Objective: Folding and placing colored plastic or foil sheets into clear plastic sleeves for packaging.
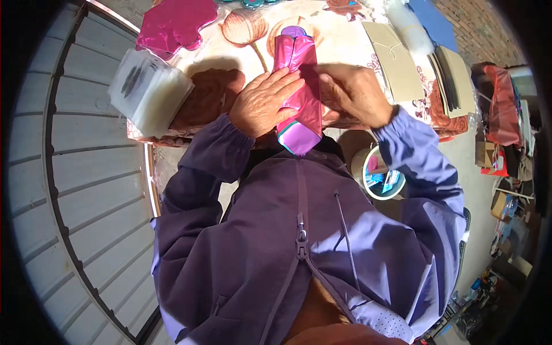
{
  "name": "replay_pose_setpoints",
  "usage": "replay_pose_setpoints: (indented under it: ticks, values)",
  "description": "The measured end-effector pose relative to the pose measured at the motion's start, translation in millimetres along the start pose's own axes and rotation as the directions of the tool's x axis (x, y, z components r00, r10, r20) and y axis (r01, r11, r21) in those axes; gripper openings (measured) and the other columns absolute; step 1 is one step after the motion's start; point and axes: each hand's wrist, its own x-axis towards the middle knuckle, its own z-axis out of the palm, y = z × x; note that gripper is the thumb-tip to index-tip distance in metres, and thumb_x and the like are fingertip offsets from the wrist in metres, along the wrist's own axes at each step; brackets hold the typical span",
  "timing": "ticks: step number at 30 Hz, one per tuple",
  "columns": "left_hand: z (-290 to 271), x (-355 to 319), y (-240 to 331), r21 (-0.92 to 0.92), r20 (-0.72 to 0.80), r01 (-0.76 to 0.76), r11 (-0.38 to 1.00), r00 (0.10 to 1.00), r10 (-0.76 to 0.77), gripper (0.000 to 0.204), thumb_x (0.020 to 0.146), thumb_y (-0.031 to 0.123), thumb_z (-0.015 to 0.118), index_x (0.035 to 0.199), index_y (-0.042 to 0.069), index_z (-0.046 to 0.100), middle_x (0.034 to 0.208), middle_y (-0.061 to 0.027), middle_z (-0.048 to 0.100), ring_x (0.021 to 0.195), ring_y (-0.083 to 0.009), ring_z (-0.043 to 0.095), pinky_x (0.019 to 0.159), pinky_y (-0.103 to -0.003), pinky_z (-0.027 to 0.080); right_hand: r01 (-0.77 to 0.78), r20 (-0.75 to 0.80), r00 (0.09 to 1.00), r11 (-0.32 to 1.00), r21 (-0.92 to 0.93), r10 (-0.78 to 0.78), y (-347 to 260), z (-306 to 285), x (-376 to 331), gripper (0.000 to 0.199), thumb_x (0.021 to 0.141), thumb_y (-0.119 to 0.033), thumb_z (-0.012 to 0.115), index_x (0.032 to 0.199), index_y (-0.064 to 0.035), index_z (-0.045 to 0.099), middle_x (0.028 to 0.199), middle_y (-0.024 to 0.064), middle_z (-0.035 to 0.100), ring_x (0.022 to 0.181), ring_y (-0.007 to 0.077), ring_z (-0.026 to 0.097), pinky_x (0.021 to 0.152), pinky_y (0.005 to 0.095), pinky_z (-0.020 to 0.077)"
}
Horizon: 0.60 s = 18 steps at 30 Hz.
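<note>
A long folded strip of shiny pink foil (306, 92), perhaps a folded foil balloon, lies lengthwise on the table in front of me. Purple shows at both its ends. My left hand (261, 103) rests flat across its left side, fingers spread toward the middle. Close to the strip's right edge is my right hand (356, 95), loosely bent with thumb and fingers apart; its fingertips are in shadow, and I see nothing held in it. At the far left lies a larger crumpled piece of magenta foil (172, 26).
A stack of clear plastic bags (152, 92) sits at the table's left edge. Beige card envelopes (394, 60) and a second beige stack (457, 80) lie on the right. Below the table's edge stands a bucket (366, 172) with blue packets inside. The tablecloth (253, 54) is flowered.
</note>
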Motion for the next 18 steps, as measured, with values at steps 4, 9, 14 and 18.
replay_pose_setpoints:
  ticks: [4,9,14,18]
  values:
    - [6,-1,-4,0.016,0.002,-0.008,1.0,1.0,0.008,0.06,0.078,0.029,0.07,0.13,0.005,0.053,0.134,-0.0123,0.054,0.126,-0.0287,0.048,0.105,-0.042,0.037,0.452,-0.057,0.88,0.869,-0.204,-0.471,32,27,39,0.044,0.099,-0.031,0.044,0.14,-0.0128,0.046,0.143,0.0152,0.044,0.135,0.0309,0.038,0.112,0.0433,0.03]
    - [3,-4,3,-0.018,-0.038,-0.012,1.0,0.999,0.012,0.058,0.078,0.025,0.07,0.129,0.004,0.054,0.132,-0.0134,0.054,0.126,-0.0291,0.048,0.105,-0.041,0.037,0.406,0.135,0.913,0.885,-0.229,-0.384,55,50,64,0.054,0.099,-0.04,0.041,0.146,-0.0148,0.035,0.153,0.0093,0.03,0.143,0.0279,0.023,0.117,0.0437,0.0169]
    - [0,-13,6,-0.021,-0.01,-0.031,0.999,0.999,0.03,0.056,0.075,0.017,0.069,0.127,0.004,0.055,0.132,-0.0133,0.055,0.126,-0.029,0.049,0.104,-0.04,0.039,0.42,0.132,0.907,0.873,-0.248,-0.399,56,52,66,0.059,0.098,-0.047,0.038,0.147,-0.015,0.033,0.153,0.0072,0.03,0.142,0.0291,0.026,0.117,0.0444,0.0163]
    - [-12,-18,-4,-0.069,0.088,-0.094,0.993,0.991,0.1,0.054,0.074,0.011,0.067,0.127,0.004,0.056,0.131,-0.0128,0.056,0.125,-0.0294,0.049,0.104,-0.04,0.039,0.43,0.138,0.903,0.861,-0.271,-0.407,59,53,67,0.06,0.097,-0.048,0.037,0.147,-0.015,0.032,0.153,0.0079,0.03,0.142,0.0292,0.026,0.117,0.0446,0.0169]
